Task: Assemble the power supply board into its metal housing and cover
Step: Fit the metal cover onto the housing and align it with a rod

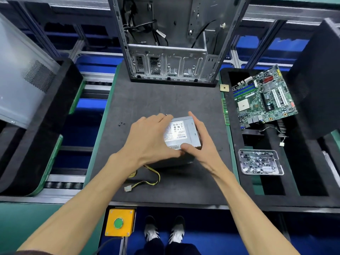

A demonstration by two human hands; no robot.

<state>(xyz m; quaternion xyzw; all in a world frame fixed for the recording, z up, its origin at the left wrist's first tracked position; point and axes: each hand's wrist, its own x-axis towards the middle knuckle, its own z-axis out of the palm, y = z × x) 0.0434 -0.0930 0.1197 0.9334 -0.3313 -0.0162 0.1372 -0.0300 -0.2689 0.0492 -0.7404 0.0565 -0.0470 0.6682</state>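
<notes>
Left hand (147, 137) and right hand (197, 138) clamped on opposite sides of the PSU (182, 132), at mat (165, 96) centre. Probably heavy, rigid, smooth metal; best gripped by the side walls, away from the trailing cables (147, 178). Screws (121, 123) just left.

One power supply (181, 132), one motherboard (265, 97), two hands.

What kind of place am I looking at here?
Probably a computer assembly line workstation: an open PC case stands on the black mat, a motherboard lies in a foam tray, and roller conveyors run alongside.
</notes>
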